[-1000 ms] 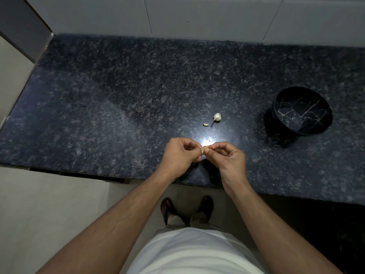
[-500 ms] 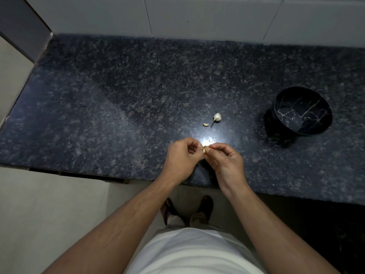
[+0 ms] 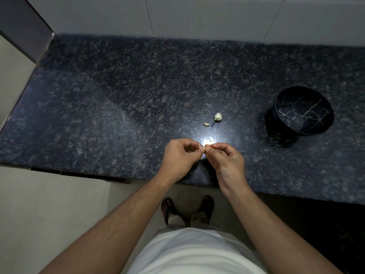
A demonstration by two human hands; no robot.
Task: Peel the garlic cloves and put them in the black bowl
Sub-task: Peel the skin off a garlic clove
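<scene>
Nearest the viewer, the left hand and right hand are meeting fingertip to fingertip above the front edge of the dark speckled surface. Both are pinching one small garlic clove, which is mostly hidden by the fingers. Farther back, a loose clove is lying just beside a small garlic head. Well to the right, the black bowl is sitting tilted; its visible interior is showing only pale veining.
</scene>
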